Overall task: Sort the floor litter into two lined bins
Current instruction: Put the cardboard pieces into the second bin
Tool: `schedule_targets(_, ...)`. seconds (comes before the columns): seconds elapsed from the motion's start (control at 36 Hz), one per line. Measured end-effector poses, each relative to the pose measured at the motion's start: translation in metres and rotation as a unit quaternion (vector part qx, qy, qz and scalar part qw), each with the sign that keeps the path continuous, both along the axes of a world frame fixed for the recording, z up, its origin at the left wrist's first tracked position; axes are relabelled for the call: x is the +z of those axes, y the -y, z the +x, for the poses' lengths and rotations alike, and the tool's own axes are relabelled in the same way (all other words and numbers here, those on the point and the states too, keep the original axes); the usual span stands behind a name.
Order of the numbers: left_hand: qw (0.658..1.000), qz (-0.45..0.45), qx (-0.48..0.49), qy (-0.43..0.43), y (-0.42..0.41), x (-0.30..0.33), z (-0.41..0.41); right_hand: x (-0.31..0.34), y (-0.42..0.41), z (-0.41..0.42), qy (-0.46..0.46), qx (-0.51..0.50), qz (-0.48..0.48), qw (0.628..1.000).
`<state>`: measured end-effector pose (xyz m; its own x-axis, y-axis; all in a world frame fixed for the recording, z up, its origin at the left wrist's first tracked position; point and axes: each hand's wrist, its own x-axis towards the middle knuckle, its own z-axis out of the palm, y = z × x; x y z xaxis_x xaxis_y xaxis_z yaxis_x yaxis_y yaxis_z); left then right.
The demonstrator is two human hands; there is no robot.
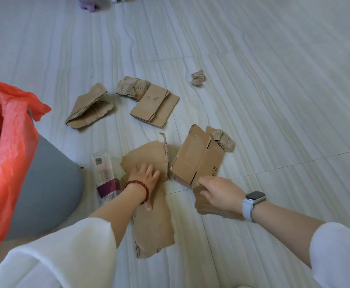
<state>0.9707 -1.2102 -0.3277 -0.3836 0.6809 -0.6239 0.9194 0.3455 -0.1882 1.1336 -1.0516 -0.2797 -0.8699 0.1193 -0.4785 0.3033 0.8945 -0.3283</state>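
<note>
Brown cardboard litter lies scattered on the pale tiled floor. My left hand (144, 176), with a red bead bracelet, rests with spread fingers on a long torn cardboard sheet (153, 225). My right hand (217, 193), with a watch on the wrist, grips a small cardboard piece (203, 204) beside a flattened box (197, 159). A clear plastic wrapper with a barcode (104, 175) lies left of the sheet. A grey bin (49, 183) with a red liner (8, 129) stands at the left.
Farther off lie a folded cardboard piece (90, 109), another flattened box (155, 107) with crumpled cardboard behind it, and a small crumpled scrap (198, 77). Purple and white objects (89, 3) sit at the top edge.
</note>
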Motion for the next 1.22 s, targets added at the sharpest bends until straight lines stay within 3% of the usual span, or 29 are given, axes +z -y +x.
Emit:
schedule_targets(0.22, 1.0, 0.009, 0.006, 0.015, -0.007, 0.001, -0.007, 0.003, -0.007, 0.001, -0.006, -0.03, -0.029, 0.999)
schedule_targets(0.39, 0.973, 0.027, 0.123, 0.194, 0.002, 0.041, -0.026, 0.019, -0.016, -0.014, -0.047, -0.101, -0.09, 0.99)
schedule_targets(0.56, 0.948, 0.124, 0.175, 0.235, 0.011, 0.116, -0.039, 0.066, -0.02, -0.048, -0.15, -0.202, -0.145, 0.957)
schedule_targets(0.64, 0.932, 0.223, 0.201, 0.204, 0.022, 0.168, -0.048, 0.099, -0.02, -0.07, -0.233, -0.237, -0.125, 0.935)
schedule_targets(0.72, 0.889, 0.353, 0.24, 0.167, 0.041, 0.223, -0.06, 0.142, -0.011, -0.093, -0.321, -0.235, -0.134, 0.908)
schedule_targets(0.89, 0.741, 0.557, 0.357, 0.115, 0.103, 0.313, -0.09, 0.225, 0.034, -0.147, -0.447, -0.207, -0.189, 0.849)
schedule_targets(1.03, 0.642, 0.635, 0.429, 0.01, 0.179, 0.342, -0.1, 0.264, 0.103, -0.179, -0.475, -0.187, -0.282, 0.813)
schedule_targets(1.08, 0.622, 0.635, 0.457, -0.032, 0.216, 0.341, -0.1, 0.269, 0.141, -0.191, -0.465, -0.182, -0.325, 0.803)
schedule_targets(1.14, 0.623, 0.615, 0.479, -0.065, 0.246, 0.333, -0.099, 0.265, 0.173, -0.202, -0.442, -0.172, -0.351, 0.807)
schedule_targets(1.22, 0.639, 0.573, 0.505, -0.091, 0.274, 0.315, -0.093, 0.247, 0.21, -0.216, -0.372, -0.144, -0.357, 0.845)
